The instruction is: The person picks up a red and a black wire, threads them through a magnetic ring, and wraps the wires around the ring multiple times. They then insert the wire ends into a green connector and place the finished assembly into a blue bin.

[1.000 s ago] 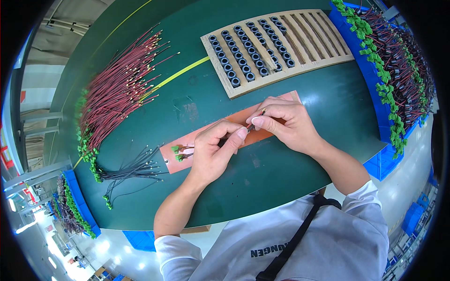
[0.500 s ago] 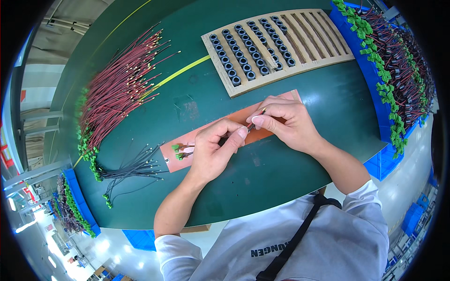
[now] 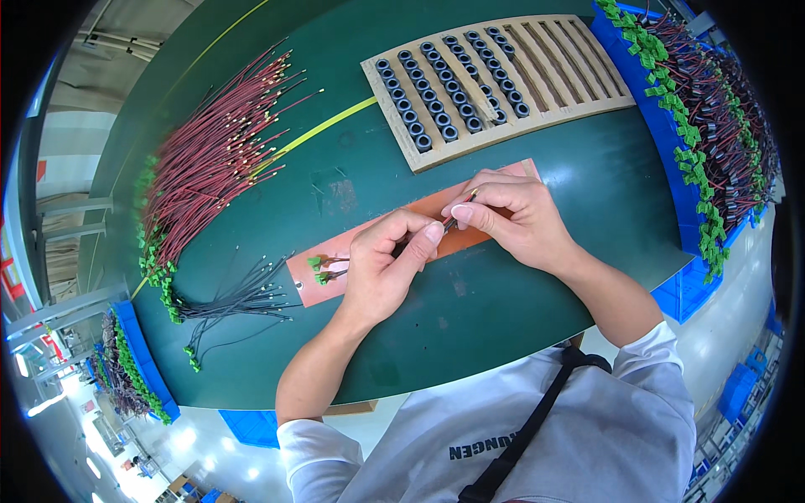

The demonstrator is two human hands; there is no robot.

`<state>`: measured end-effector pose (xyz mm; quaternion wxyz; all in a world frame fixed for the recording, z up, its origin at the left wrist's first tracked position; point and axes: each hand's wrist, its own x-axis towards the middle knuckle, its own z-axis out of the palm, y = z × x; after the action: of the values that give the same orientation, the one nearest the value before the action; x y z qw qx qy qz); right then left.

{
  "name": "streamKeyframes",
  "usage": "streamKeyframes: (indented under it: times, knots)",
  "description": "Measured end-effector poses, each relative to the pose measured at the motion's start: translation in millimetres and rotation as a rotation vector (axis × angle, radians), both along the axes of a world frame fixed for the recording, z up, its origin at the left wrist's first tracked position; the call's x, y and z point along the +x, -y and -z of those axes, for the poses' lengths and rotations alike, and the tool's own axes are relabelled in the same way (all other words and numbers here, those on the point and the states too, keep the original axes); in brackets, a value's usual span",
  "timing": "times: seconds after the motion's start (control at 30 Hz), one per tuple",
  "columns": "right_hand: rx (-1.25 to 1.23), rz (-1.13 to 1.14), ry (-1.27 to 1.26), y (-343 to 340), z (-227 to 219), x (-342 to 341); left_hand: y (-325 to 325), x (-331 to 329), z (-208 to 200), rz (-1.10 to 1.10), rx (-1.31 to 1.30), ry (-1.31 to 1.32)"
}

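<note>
Over a long orange-pink board [image 3: 312,288], both of my hands are closed on one slim bundle of dark and red wires [image 3: 450,225]. My left hand [image 3: 387,261] wraps the bundle between thumb and fingers. My right hand [image 3: 513,214] pinches its free end, where light tips show past the thumb. Green connectors [image 3: 322,270] stick out to the left of my left hand, and their leads run under it. Whatever sits inside the left fingers is mostly hidden.
Beyond the board lies a slotted tray [image 3: 470,151] with rows of black rings [image 3: 423,143]. To the left are red wires [image 3: 210,159] and black wires [image 3: 231,302] with green connectors. A blue bin [image 3: 675,189] of wire assemblies stands at the right, another blue bin [image 3: 149,360] at lower left.
Hardly anything differs. My hands stay in the same grip on the wires, with only a slight shift of the fingers.
</note>
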<state>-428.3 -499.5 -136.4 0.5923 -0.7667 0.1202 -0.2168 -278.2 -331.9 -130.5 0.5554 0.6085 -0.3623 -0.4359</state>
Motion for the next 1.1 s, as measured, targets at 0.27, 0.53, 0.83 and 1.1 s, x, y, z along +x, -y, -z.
streamKeyframes:
  times: [0.27,0.53,0.83,1.1]
  knots:
    - [0.009,0.006,0.014,-0.9,0.4,-0.3,1.4,-1.1,-1.5,-0.007,-0.028,0.024]
    - [-0.175,0.127,0.006,-7.3,-4.7,-1.4,1.3,-4.5,0.9,-0.02,-0.022,0.04]
    - [-0.424,0.182,-0.014,2.6,0.1,-2.7,6.8,4.1,2.2,-0.079,-0.093,0.082]
    - [-0.576,0.16,-0.004,7.3,10.0,-9.5,-12.8,14.3,-3.7,-0.288,-0.358,0.292]
